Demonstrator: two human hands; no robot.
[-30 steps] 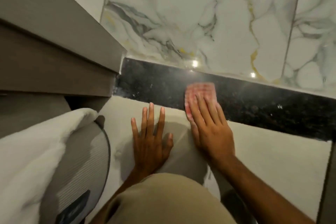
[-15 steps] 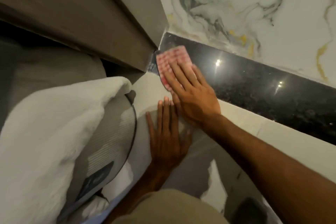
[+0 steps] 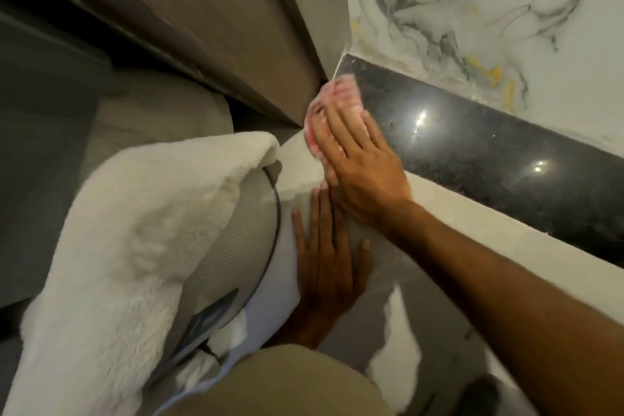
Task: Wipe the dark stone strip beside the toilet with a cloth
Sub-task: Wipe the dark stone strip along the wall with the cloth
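**Cloth at the strip's corner end**

The right hand (image 3: 363, 162) lies flat, fingers extended, pressing the pink cloth (image 3: 332, 101) onto the dark strip (image 3: 489, 152) where it meets the cabinet (image 3: 216, 27). The left hand (image 3: 326, 267) rests open, palm down, on the pale floor (image 3: 449, 209).

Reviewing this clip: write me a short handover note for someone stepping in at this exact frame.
Right hand: flat, pressing the pink cloth onto the left end of the dark stone strip, in the corner by the cabinet.
Left hand: empty, palm down on the pale floor, bracing.
Done: cannot be judged from this frame alone.
Left: wipe the strip rightward from the corner; its far end runs out of frame.
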